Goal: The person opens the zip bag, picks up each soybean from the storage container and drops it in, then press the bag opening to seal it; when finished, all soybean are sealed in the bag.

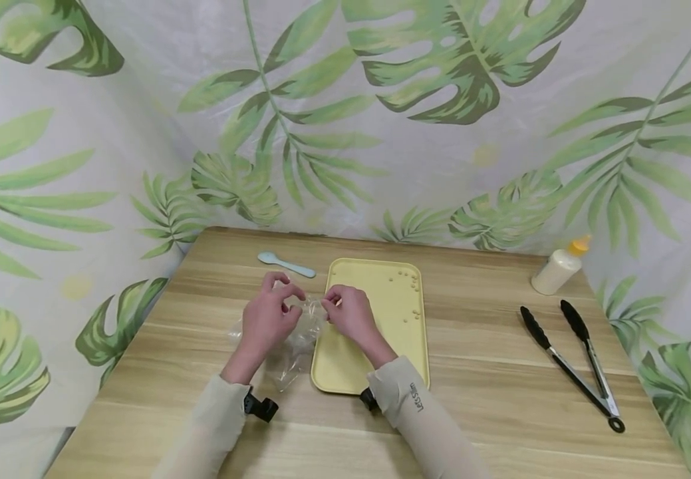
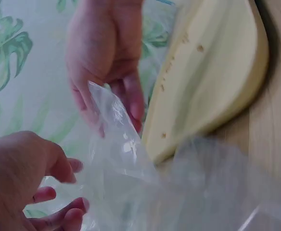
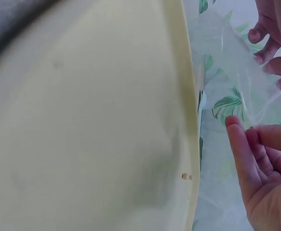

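we observe the left hand (image 1: 267,316) with fingers loosely bent and spread apart; we cannot tell whether they touch the clear bag (image 1: 291,352). a light-blue spoon (image 1: 291,266) lies at this hand's one o'clock. we locate the bag at the nine o'clock side of the yellow tray (image 1: 342,369); the right hand (image 1: 351,313) pinches the bag's edge. small pieces (image 1: 414,286) lie mainly at the tray's one to three o'clock. we find tongs (image 1: 578,384) at its three o'clock, a bottle (image 1: 557,271) at the tongs' twelve.

A leaf-printed backdrop (image 1: 333,113) (green on white) hangs behind a wood-grain table (image 1: 477,332).
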Motion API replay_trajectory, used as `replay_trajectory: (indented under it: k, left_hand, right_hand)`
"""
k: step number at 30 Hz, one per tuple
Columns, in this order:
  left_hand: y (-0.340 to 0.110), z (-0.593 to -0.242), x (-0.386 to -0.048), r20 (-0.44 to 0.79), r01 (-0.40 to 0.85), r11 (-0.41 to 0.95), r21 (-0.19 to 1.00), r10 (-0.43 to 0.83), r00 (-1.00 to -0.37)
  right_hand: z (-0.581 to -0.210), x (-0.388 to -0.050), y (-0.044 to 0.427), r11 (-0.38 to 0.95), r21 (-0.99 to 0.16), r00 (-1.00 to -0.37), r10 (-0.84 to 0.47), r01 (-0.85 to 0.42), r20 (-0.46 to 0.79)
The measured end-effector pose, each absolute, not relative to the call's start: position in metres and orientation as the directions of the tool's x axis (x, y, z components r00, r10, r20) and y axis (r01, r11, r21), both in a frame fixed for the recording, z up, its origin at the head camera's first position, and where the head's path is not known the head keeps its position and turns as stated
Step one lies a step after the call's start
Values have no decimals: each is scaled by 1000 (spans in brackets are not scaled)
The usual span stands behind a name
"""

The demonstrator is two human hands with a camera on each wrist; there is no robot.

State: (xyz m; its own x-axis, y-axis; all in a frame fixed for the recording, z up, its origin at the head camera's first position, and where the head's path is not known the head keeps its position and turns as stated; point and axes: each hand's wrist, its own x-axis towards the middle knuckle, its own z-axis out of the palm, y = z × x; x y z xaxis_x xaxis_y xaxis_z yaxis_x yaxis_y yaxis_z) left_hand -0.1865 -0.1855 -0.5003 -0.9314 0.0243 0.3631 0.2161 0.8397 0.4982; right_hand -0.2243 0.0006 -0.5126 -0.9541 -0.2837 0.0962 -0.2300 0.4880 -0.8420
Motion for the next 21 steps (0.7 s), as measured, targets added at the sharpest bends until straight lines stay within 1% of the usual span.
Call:
replay_trajectory:
  k: [5, 7, 9, 13, 21]
  left_hand:
    - [-192, -496, -191, 487, 279, 911, 305, 103, -868]
    - [-194, -493, -193, 515, 306, 919, 248, 142, -845]
    - [-196, -492, -195, 526, 328, 918, 221, 171, -833]
    - [-195, -493, -197, 519, 333, 910, 247, 166, -838]
    - [-184, -504, -199, 439, 226, 867, 445, 9, -899]
  right_hand:
    - [-510, -225, 0, 472, -841, -943, -309, -264, 123]
    - [-509, -225, -1, 467, -842, -940, -319, -269, 123]
    - [-508, -224, -1, 475, -836, -936, -330, -274, 120]
    - [-506, -224, -2, 499, -820, -933, -342, -281, 112]
    - [-507, -224, -5, 487, -827, -928, -357, -281, 105]
